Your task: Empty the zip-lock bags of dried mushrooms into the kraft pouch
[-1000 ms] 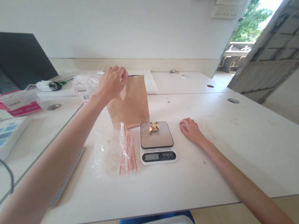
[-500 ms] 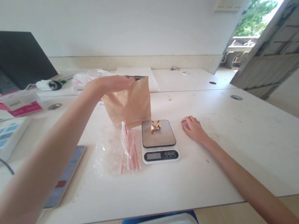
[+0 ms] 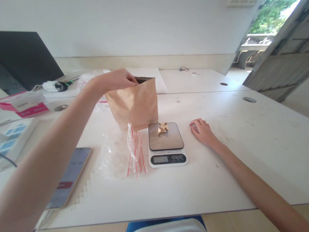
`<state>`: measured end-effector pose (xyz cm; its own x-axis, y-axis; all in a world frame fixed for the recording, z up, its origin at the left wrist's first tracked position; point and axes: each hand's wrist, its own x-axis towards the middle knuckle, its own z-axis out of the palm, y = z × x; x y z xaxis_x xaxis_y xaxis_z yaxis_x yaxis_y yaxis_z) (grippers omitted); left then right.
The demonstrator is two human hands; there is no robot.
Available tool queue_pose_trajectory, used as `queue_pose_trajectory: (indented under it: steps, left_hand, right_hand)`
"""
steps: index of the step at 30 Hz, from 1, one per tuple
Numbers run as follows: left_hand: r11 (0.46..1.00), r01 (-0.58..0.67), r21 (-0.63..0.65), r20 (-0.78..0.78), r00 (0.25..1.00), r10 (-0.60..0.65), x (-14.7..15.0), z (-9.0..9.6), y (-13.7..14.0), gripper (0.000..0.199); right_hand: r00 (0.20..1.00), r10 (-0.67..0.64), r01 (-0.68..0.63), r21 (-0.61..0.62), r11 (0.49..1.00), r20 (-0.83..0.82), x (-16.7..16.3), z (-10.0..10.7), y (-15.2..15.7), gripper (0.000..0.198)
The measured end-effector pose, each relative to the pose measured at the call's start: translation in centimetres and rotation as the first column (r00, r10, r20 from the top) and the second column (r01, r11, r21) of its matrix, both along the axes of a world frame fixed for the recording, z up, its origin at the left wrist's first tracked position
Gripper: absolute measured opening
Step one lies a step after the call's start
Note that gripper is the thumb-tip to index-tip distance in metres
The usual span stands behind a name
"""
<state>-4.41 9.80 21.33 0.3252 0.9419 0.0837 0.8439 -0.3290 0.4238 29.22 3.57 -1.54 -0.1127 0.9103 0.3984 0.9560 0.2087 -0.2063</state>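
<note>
My left hand (image 3: pixel 121 79) reaches over the rim of a brown paper bag (image 3: pixel 137 108), its fingers down inside the mouth and hidden from view. The bag stands upright behind a kitchen scale (image 3: pixel 168 159). On the scale's metal plate sits a small heap of dried tan pieces (image 3: pixel 163 128); the display digits are too faint to read. My right hand (image 3: pixel 202 130) rests on the table to the right of the scale, fingers loosely bent and holding nothing. Left of the scale lie several clear zip bags (image 3: pixel 134 151) with red seal lines.
A phone (image 3: pixel 70 177) lies on the white table (image 3: pixel 207 188) under my left forearm. At the left are a power strip (image 3: pixel 9 143), a pink and white box (image 3: pixel 23 105) and a black monitor (image 3: pixel 22 56). A small camera-like device (image 3: pixel 54 86) lies near the monitor.
My left hand has gone from flat across the bag's mouth to bent, fingers dipping inside. My right hand still rests beside the scale. The whole view has shifted slightly.
</note>
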Motion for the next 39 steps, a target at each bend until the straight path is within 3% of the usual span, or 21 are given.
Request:
queue_pose_trajectory:
  steps: [4, 8, 10, 14, 15, 18, 21, 24, 29, 34, 37, 39]
  left_hand:
    - [0.999, 0.039, 0.037, -0.023, 0.999, -0.038, 0.1, 0.2, -0.2, 0.018]
    - [0.96, 0.093, 0.263, -0.08, 0.994, -0.075, 0.1, 1.1, -0.9, 0.013]
    - [0.9, 0.114, 0.42, -0.112, 0.991, -0.073, 0.1, 1.8, -1.9, 0.013]
    - [0.694, 0.145, 0.705, -0.017, 0.982, -0.188, 0.7, 1.7, -5.0, 0.015]
    - [0.693, 0.156, 0.704, 0.029, 0.968, -0.248, 1.1, 1.0, -5.9, 0.014]
    - [0.811, 0.394, 0.432, -0.021, 0.904, -0.428, 2.9, -3.0, -8.2, 0.013]
    - [0.806, 0.484, 0.341, -0.205, 0.875, -0.439, 4.7, -8.3, -9.7, 0.018]
    - [0.759, 0.534, 0.373, -0.355, 0.838, -0.415, 5.9, -12.3, -10.5, 0.02]
    - [0.752, 0.57, 0.333, -0.445, 0.797, -0.407, 6.7, -15.0, -10.9, 0.021]
    - [0.781, 0.492, 0.384, -0.327, 0.864, -0.383, 6.3, -14.3, -11.3, 0.027]
    - [0.76, 0.386, 0.523, -0.198, 0.922, -0.333, 4.7, -11.3, -10.8, 0.029]
    - [0.743, 0.218, 0.633, -0.05, 0.969, -0.241, 3.2, -8.6, -9.7, 0.029]
  right_hand:
    - [1.0, -0.006, 0.006, -0.004, 1.0, -0.002, 0.0, 0.0, 0.0, 0.017]
    - [1.0, -0.002, 0.002, -0.012, 1.0, -0.007, 0.0, 0.0, 0.0, 0.017]
    - [1.0, -0.002, 0.002, -0.015, 1.0, -0.01, 0.0, 0.0, 0.0, 0.017]
    - [1.0, 0.003, -0.003, -0.016, 1.0, -0.017, 0.0, 0.1, 0.0, 0.016]
    - [1.0, 0.004, -0.004, -0.016, 1.0, -0.018, 0.0, 0.1, 0.0, 0.016]
    - [1.0, 0.002, -0.002, -0.017, 1.0, -0.021, 0.0, 0.1, 0.0, 0.016]
    - [1.0, -0.001, 0.001, -0.022, 1.0, -0.024, 0.0, 0.0, -0.1, 0.016]
    - [1.0, 0.0, 0.0, -0.028, 1.0, -0.023, 0.0, -0.1, 0.0, 0.017]
    - [1.0, -0.003, 0.003, -0.035, 0.999, -0.016, 0.0, -0.1, 0.2, 0.019]
    - [1.0, -0.001, 0.001, -0.039, 0.999, -0.011, -0.1, 0.0, 0.0, 0.018]
    - [1.0, 0.002, -0.002, -0.042, 0.999, -0.006, -0.2, 0.2, -0.2, 0.018]
    - [1.0, 0.001, -0.001, -0.046, 0.999, -0.002, -0.2, 0.2, -0.3, 0.018]
